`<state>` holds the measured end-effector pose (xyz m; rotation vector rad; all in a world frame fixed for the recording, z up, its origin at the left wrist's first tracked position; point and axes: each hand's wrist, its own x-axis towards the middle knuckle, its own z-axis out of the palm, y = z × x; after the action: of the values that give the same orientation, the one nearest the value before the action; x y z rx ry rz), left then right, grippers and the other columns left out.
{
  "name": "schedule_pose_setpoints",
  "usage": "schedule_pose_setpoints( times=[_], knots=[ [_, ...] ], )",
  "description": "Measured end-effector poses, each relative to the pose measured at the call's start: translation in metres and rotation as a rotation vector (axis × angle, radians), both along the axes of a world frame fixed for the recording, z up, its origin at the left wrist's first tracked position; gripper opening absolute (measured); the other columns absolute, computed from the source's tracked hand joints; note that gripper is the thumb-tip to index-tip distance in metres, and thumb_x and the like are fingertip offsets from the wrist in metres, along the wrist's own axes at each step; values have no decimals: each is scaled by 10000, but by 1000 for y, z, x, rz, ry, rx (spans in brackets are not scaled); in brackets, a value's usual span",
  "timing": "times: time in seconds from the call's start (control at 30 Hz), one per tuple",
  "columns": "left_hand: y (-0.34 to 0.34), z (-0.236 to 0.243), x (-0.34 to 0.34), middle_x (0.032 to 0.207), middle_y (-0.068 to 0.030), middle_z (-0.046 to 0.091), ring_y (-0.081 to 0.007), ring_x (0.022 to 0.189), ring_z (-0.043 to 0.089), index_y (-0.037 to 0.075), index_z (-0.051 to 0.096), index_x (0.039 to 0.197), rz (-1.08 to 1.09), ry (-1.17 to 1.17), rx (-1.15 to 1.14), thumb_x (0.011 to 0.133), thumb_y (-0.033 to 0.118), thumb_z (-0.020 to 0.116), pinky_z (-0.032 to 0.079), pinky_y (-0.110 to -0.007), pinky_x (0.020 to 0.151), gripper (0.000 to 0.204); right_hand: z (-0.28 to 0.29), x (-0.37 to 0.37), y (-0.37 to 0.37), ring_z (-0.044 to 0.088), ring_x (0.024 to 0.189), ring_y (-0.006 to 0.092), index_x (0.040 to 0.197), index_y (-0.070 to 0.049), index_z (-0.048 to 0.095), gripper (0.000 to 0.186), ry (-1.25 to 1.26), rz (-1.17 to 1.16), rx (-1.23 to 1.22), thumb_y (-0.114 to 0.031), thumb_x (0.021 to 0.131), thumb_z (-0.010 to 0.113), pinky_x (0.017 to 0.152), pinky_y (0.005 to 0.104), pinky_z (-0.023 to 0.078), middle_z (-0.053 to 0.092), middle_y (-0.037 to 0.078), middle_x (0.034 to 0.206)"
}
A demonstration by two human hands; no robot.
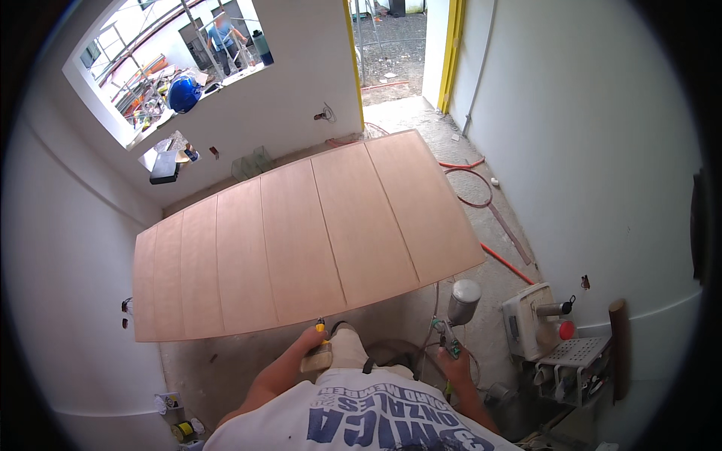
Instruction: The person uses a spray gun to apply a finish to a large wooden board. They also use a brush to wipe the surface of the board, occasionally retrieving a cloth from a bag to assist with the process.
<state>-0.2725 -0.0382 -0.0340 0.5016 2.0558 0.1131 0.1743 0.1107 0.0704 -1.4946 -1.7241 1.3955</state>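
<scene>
A large pinkish-brown wooden panel [289, 233], scored with several straight grooves, lies across the space before me. Close to its near edge, my left hand [307, 342] is closed around what looks like a wide paintbrush [316, 358] with a yellow handle end and a tan lower part. My right hand [454, 367] grips a spray gun [446, 334] by its handle, to the right of the panel's near edge. A round silver cup [465, 299] sits on top of the gun. The gun and the brush are both apart from the panel.
A red hose [505, 261] and a coiled hose [470, 188] lie on the floor at right. Beside the right wall stand a cream plastic container [529, 323] and a perforated stool [575, 353]. A blue helmet [184, 94] rests on the window ledge; a person [224, 41] stands outside.
</scene>
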Motion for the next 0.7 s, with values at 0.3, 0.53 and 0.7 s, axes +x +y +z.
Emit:
schedule_pose_setpoints(
  times=[0.3, 0.53, 0.7],
  knots=[
    [15, -49, -6, 1163, -275, 677, -390, 1092, 663, -58, 653, 1179, -64, -25, 57, 884, 445, 638, 508, -453, 901, 584, 21, -24, 2, 649, 734, 120, 1247, -5, 597, 328, 167, -232, -219, -110, 945, 669, 582, 285, 595, 653, 46, 959],
    [101, -65, -72, 947, -262, 686, -395, 910, 694, -41, 595, 1118, 23, 55, 294, 906, 334, 664, 533, -487, 753, 436, 25, -93, 26, 616, 773, 101, 1389, -5, 554, 452, 62, -310, -275, -144, 969, 646, 610, 276, 559, 639, 57, 970],
    [125, -94, -125, 1136, -303, 643, -440, 1065, 644, -54, 469, 1252, 10, 179, 322, 951, 289, 632, 511, -496, 872, 485, 18, -130, 27, 601, 780, 91, 1440, -13, 509, 505, -6, -384, -274, -104, 961, 641, 575, 271, 528, 637, 76, 991]
  ],
)
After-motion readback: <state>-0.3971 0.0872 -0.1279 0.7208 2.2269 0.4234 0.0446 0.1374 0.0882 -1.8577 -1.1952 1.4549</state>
